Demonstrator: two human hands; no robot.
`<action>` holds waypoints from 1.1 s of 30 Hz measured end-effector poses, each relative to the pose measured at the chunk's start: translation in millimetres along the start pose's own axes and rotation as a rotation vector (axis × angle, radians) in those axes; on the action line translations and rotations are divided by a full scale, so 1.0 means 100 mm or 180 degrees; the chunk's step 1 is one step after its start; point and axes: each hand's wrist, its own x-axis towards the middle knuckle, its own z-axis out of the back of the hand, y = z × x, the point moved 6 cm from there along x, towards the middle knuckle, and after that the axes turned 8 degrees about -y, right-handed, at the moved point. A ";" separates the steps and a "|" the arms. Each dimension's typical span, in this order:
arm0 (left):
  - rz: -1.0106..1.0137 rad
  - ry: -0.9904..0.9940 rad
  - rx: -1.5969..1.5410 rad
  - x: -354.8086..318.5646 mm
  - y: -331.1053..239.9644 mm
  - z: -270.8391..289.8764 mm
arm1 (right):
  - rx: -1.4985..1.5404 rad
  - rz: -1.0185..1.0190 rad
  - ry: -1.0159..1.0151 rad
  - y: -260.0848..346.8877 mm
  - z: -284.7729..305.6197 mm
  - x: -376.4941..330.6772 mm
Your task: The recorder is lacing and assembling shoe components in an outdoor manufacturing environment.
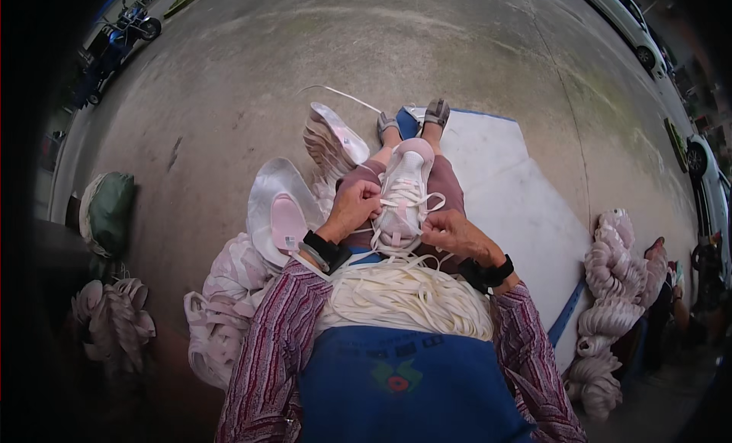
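Note:
A white and pale pink shoe upper (408,172) lies across my lap, its toe pointing away from me. White shoelace (402,204) crosses its front, and a loop stands out at the right side. My left hand (357,208) is closed at the upper's left edge, fingertips pinched on the lace. On the other side, my right hand (455,235) pinches the lace near the upper's lower right edge. A thick heap of loose white laces (412,294) rests in my lap, over a blue apron (404,390).
Stacked pink and white uppers (232,290) and insole-like pieces (286,222) lie at my left. More bundled uppers (612,290) stand at the right beside a white sheet (507,184). A green sack (110,214) sits far left; parked vehicles (629,24) line the concrete yard.

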 end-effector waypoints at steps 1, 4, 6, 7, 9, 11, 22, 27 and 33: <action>0.0178 0.0014 -0.0024 -0.25 0.07 -0.05 | 0.0061 -0.0154 0.0072 -0.01 -0.08 -0.22; 0.0362 0.0043 0.0530 -0.15 0.14 0.13 | 0.0105 -0.0367 0.0147 -0.06 -0.11 0.00; 0.0241 -0.0049 0.0623 -0.24 0.21 0.11 | 0.0200 -0.0343 0.0299 -0.17 -0.15 -0.01; 0.0268 -0.0046 0.0616 -0.27 0.24 0.09 | 0.0207 -0.0367 0.0311 -0.21 -0.16 -0.02; 0.0275 -0.0185 0.0416 -0.32 0.23 0.07 | 0.0237 -0.0388 0.0336 -0.24 -0.16 -0.06; 0.0314 -0.0116 0.0465 -0.35 0.23 0.04 | 0.0172 -0.0419 0.0369 -0.25 -0.16 -0.09; -0.0077 0.0136 0.1604 -0.39 0.21 0.00 | 0.0236 -0.0328 -0.0329 -0.15 0.08 -0.24; 0.1392 0.0925 0.0330 -0.54 0.23 -0.20 | 0.1075 -0.0644 -0.0295 0.09 0.17 -0.32; 0.1621 0.1426 -0.0082 -0.50 0.25 -0.40 | 0.0607 0.0386 0.0715 0.89 -0.42 -0.13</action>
